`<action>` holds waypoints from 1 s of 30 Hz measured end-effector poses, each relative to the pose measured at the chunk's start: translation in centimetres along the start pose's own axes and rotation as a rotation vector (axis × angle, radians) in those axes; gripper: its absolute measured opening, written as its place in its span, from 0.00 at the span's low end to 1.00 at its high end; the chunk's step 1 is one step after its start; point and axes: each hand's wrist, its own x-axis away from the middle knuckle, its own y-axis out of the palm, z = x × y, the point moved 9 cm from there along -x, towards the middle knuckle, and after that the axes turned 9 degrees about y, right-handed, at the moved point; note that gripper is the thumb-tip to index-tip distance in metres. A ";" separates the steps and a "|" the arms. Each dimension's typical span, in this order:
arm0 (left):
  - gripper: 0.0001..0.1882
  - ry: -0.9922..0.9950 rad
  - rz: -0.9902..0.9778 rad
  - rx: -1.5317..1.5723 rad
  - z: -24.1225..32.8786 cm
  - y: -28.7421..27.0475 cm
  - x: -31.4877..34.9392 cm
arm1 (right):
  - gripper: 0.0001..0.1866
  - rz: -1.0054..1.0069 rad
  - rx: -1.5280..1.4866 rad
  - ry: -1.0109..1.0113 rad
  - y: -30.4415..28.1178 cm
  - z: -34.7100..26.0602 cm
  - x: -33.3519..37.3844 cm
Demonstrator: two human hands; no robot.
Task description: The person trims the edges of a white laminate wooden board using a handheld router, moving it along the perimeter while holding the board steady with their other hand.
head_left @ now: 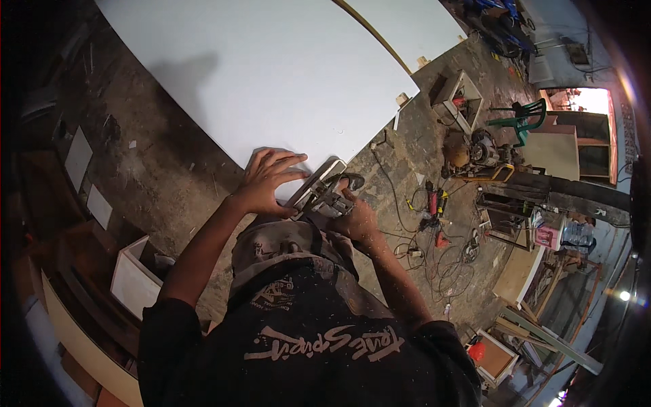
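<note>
While left fingers [290, 161] spread on the white board [271, 88], right fingers [349, 195] clasp a power tool [331, 203].

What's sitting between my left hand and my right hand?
In the head view, a handheld power tool, gripped by the right hand, sits between them; the left hand lies spread on the white panel.

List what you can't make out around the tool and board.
All in the head view:
Power tool: its underside, hidden by its own body and plate.
Right hand: some fingertips, hidden by the tool.
White board: its far end, cut off by the top edge.
</note>
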 end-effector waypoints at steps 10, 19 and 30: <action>0.48 0.041 -0.025 0.001 0.4 0.0 -0.2 | 0.51 -0.003 -0.008 -0.034 -0.4 -0.8 0.8; 0.48 0.048 -0.018 -0.003 0.8 -0.4 -0.2 | 0.52 0.025 0.029 -0.096 1.4 0.7 -0.3; 0.52 -0.025 -0.026 -0.040 0.5 -0.6 -0.3 | 0.35 0.209 0.040 -0.235 0.2 6.0 -0.4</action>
